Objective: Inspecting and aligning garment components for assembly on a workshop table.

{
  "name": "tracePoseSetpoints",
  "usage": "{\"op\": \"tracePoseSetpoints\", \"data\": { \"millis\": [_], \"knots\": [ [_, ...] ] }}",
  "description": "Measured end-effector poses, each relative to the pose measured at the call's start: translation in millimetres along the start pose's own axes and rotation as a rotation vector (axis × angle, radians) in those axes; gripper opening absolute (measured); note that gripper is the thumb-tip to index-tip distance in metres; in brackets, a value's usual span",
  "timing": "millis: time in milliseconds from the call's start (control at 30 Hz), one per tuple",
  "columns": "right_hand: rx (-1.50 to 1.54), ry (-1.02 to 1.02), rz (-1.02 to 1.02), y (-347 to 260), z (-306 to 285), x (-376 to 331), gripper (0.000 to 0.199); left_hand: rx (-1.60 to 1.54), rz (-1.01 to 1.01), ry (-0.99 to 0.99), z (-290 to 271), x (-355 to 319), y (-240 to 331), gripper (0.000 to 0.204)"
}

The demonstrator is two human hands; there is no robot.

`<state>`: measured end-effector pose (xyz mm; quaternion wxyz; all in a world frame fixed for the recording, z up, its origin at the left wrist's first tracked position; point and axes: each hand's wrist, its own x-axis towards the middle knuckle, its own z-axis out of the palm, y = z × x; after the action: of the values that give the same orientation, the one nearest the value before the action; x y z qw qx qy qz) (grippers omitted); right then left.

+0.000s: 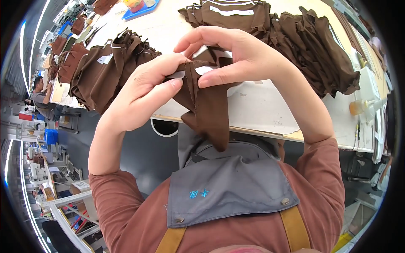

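A dark brown fabric piece with a seam and small white patches is held up in front of me, over the near edge of the table. Its lower end dangles past that edge toward my apron. My left hand pinches it at the seam between thumb and fingers. From the other side my right hand grips it, thumb in front beside a white patch and fingers arched behind. Part of the fabric between the hands is hidden by the fingers.
Brown fabric piles lie on the table at left, back and right. A bottle with amber liquid is at the right edge. A blue tray sits far back. Another person sits at far left.
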<state>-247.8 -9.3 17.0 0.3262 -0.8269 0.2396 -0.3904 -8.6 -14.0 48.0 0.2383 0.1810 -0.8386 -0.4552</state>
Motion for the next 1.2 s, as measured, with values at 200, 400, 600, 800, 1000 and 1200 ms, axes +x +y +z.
{"op": "tracePoseSetpoints", "data": {
  "millis": [200,400,600,800,1000,1200],
  "knots": [
    [0.012,-0.085,0.205,-9.4,7.1,-10.8,0.034,0.395,-0.031,0.076,0.7,-5.8,0.2,0.01],
    [-0.054,0.12,0.472,-21.8,28.7,-23.3,0.025,0.462,-0.035,0.242,11.9,-10.1,-11.3,0.009],
    [0.165,0.256,0.442,-11.9,42.5,-42.6,0.022,0.088,-0.071,0.195,20.3,-14.6,-37.1,0.011],
    [0.27,0.203,0.461,-8.3,46.6,-49.6,0.018,0.016,-0.112,0.146,23.5,-16.5,-47.5,0.013],
    [0.31,0.173,0.495,-11.0,45.7,-49.7,0.017,-0.08,-0.152,0.1,25.6,-17.2,-48.8,0.011],
    [0.388,0.205,0.572,-6.0,46.9,-51.0,0.017,-0.153,-0.186,0.109,26.0,-16.8,-54.5,0.009]
  ]
}}
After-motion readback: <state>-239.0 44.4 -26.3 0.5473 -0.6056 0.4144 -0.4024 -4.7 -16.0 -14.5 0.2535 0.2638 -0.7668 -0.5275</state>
